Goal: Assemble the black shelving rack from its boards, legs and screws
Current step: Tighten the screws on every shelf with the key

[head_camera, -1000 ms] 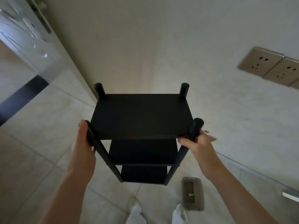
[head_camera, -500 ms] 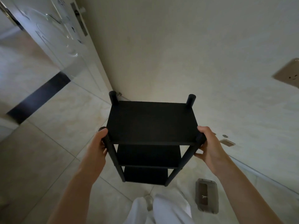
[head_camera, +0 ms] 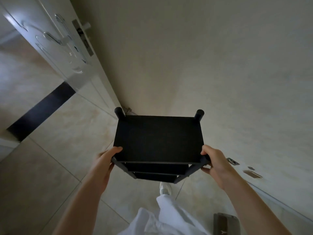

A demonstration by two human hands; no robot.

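Note:
The black shelving rack (head_camera: 158, 138) stands assembled in front of me, seen from above. Its top board faces me, two lower boards show beneath it, and round leg ends stick up at the two far corners. My left hand (head_camera: 105, 162) grips the near left corner and leg, thumb on the top board. My right hand (head_camera: 214, 162) grips the near right corner and leg in the same way. The rack's feet are hidden, so whether it touches the floor cannot be told.
A plain wall (head_camera: 220, 73) rises right behind the rack. A white door (head_camera: 55, 41) with a metal handle stands at the upper left. Beige floor tiles (head_camera: 50, 150) with a black strip spread left. A grey case (head_camera: 226, 223) lies at the bottom right, my white-trousered leg and shoe (head_camera: 165, 188) below the rack.
The rack has moved forward toward the corner between wall and door, still held at both near corners. The view swung left; the wall sockets left the frame and more of the door shows.

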